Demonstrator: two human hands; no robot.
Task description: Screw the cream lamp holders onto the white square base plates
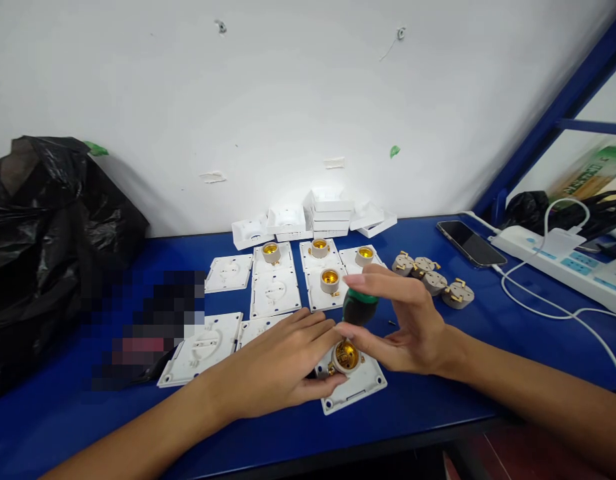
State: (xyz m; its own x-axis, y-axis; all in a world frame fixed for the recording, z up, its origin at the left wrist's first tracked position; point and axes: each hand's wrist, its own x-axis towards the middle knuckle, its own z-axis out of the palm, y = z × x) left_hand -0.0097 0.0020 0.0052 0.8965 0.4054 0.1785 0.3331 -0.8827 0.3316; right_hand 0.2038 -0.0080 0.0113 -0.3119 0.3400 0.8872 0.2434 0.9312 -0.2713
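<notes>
**Screwdriver Down in the Lamp Socket**

My right hand [418,331] is partly closed, with finger and thumb around the green-and-black screwdriver [359,310]. My left hand [288,353] is bent around the lamp socket [347,360], thumb on the near side. The socket sits on a white plate [355,395], right in front of me on the blue table [428,400]. The screwdriver points down into it, but I can't see the tip. I think I'm screwing the socket to the plate. The next move seems to need a straight push and small turns, with no sliding. Farther out, four more sockets [330,281] sit on plates, and loose sockets [458,295] lie near the phone [471,243].
</notes>
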